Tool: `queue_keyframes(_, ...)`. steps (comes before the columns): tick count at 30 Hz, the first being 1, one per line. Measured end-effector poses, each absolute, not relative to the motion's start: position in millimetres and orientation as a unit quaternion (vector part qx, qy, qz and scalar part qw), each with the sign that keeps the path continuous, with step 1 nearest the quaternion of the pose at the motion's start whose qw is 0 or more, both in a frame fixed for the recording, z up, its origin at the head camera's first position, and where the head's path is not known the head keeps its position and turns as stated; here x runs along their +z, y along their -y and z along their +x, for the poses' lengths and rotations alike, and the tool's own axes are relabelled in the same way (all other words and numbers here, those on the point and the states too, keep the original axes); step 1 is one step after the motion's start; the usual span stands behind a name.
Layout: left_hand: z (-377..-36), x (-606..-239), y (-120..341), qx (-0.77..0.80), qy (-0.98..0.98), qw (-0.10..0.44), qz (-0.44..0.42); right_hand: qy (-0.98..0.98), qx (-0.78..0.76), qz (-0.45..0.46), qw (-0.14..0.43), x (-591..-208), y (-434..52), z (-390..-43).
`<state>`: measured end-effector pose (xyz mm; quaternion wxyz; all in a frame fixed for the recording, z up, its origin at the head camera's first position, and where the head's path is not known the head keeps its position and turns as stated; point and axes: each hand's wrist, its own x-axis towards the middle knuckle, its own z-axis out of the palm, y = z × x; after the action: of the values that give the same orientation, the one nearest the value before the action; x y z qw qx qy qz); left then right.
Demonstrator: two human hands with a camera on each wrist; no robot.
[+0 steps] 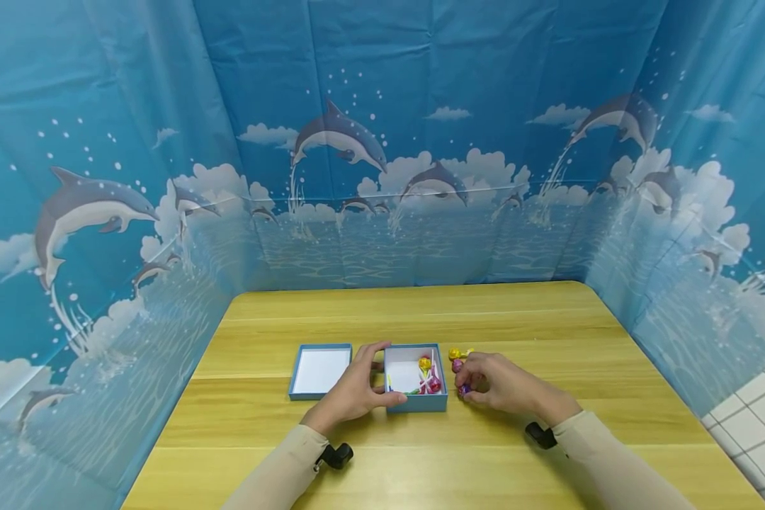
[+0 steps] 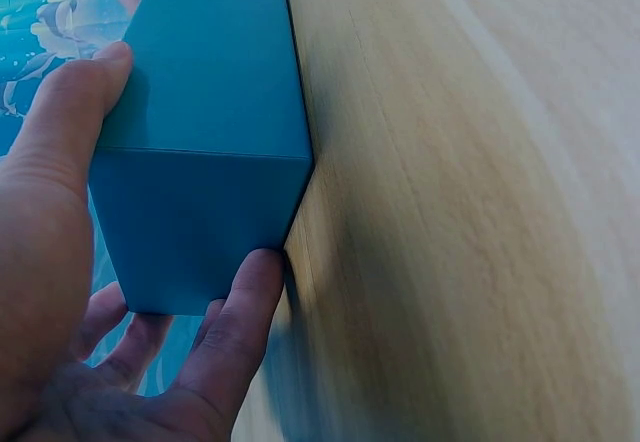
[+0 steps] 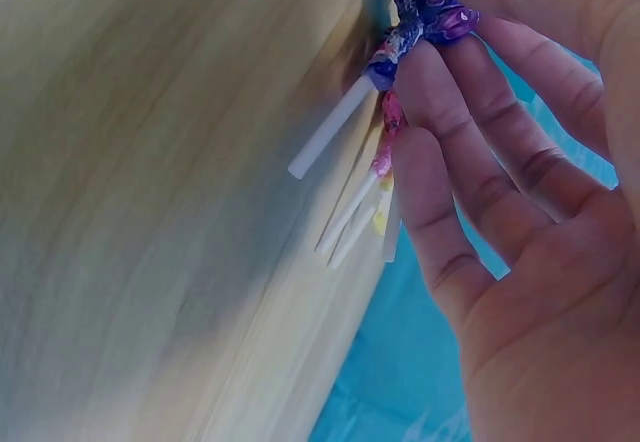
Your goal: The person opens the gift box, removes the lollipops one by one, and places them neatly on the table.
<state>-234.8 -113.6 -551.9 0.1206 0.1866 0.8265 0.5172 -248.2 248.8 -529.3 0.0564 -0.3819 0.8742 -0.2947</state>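
Hands number two, both low on the wooden table (image 1: 516,319). Left hand (image 1: 355,388) grasps the box (image 1: 416,379), thumb on the near wall and fingers over the left wall; the left wrist view shows smooth blue card under the thumb (image 2: 70,112). Box is square, open, white inside, with several lollipops (image 1: 428,377) in it, too small to count. Right hand (image 1: 503,384) pinches one purple lollipop (image 1: 464,389) by its foil-wrapped head, just right of the box; its white stick (image 3: 330,127) points away from the fingers (image 3: 450,132). Beyond that grip lie two more lollipops, one pink (image 1: 457,365) and one yellow (image 1: 456,353), on the table. One lid (image 1: 320,371), flat, blue-rimmed and white inside, sits left of the left hand. Dolphin-print sheeting (image 1: 382,142) walls three sides.
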Motion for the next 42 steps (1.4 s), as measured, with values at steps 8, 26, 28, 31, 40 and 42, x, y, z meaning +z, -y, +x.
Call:
queue_keyframes(8,-234.5,-551.6,113.2,0.521,-0.824,0.123,0.187,-0.880,-0.287,-0.375,0.054,-530.4,-249.6,-246.5)
queue_keyframes(26,-233.1,-549.0,113.5,0.519,-0.825,0.123,0.189,-0.885,-0.289,-0.359,0.062,-531.1,-255.0,-247.9)
queue_keyframes(28,-233.0,-548.6,113.4,0.517,-0.826,0.123,0.189,-0.885,-0.291,-0.359,0.061,-530.9,-255.4,-248.1)
queue_keyframes(31,-233.0,-548.5,113.3,0.516,-0.826,0.124,0.188,-0.885,-0.291,-0.359,0.057,-530.3,-255.5,-248.2)
queue_keyframes(40,-232.6,-548.4,113.0,0.513,-0.829,0.121,0.188,-0.889,-0.278,-0.360,0.047,-527.4,-253.7,-249.3)
queue_keyframes(42,-232.6,-548.4,113.1,0.514,-0.828,0.121,0.189,-0.890,-0.275,-0.360,0.043,-525.2,-252.3,-249.1)
